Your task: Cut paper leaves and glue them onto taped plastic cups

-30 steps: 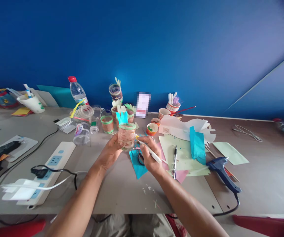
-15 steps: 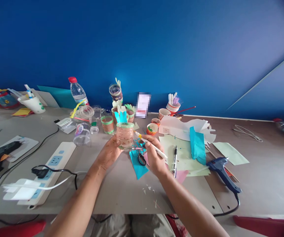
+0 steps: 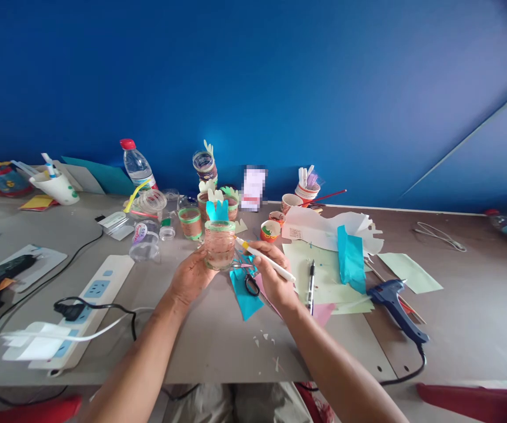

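Observation:
My left hand (image 3: 192,275) is closed round a clear plastic cup (image 3: 220,245), reddish brown inside, with a green band at its rim. Blue cut paper (image 3: 217,210) with rounded points rises from the cup's top. In my right hand (image 3: 275,275) is a white marker (image 3: 271,262), its yellow tip end pointing left at the cup's side; whether it touches cannot be made out. Under and between the hands lie black-handled scissors (image 3: 252,285) on a piece of blue paper (image 3: 245,305).
Similar decorated cups (image 3: 190,223) stand behind my hands. To the right are paper sheets (image 3: 301,258), a pen (image 3: 311,285) and a blue glue gun (image 3: 396,308). A power strip (image 3: 97,296), a black glue gun (image 3: 2,282) and a water bottle (image 3: 137,164) stand left.
The cup has shifted slightly left and appears turned a little in my left hand. The marker's tip end has moved slightly left with it. Both hands keep their holds.

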